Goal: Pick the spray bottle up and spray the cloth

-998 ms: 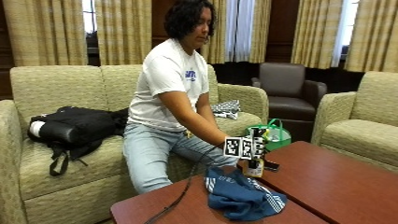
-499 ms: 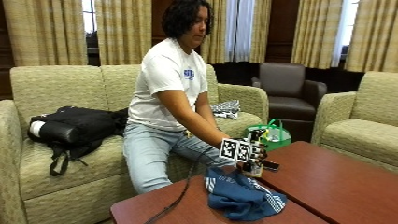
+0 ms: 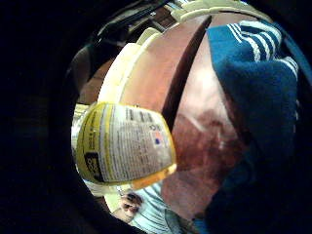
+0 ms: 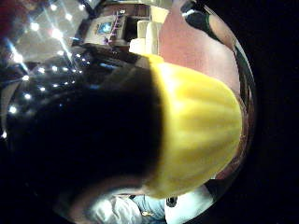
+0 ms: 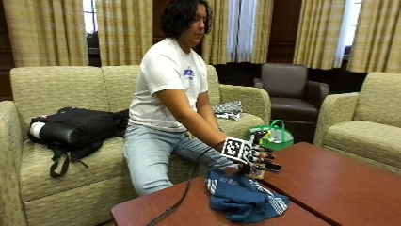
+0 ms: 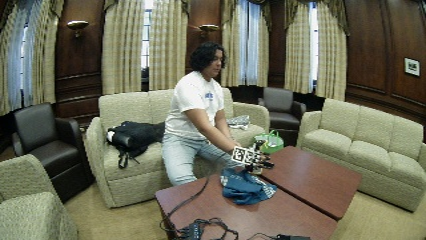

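Only palm views reveal the hand's [image 5: 253,157] yellow spray bottle [image 3: 124,146].

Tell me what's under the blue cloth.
The blue cloth lies on the wooden table. Whether anything sits beneath its folds is hidden. The right hand holds the bottle beside it.

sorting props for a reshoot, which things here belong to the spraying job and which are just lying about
Belongs to the job:
yellow plastic spray bottle, held in the black-gloved right hand
crumpled blue cloth with white stripes

Just lying about:
black backpack on the sofa
green bag
brown leather armchair
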A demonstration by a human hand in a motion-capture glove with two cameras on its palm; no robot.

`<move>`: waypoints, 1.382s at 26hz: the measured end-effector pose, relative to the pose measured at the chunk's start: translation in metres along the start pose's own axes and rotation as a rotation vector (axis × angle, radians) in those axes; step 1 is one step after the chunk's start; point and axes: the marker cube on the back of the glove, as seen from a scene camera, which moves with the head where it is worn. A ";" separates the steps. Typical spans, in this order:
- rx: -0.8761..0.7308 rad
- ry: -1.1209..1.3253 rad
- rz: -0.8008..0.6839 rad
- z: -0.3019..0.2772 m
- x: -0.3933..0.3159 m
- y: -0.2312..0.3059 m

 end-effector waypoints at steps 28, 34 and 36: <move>-0.197 0.494 -0.193 -0.124 -0.011 0.129; -0.179 0.553 -0.216 -0.149 -0.022 0.151; -0.176 0.571 -0.222 -0.155 -0.026 0.161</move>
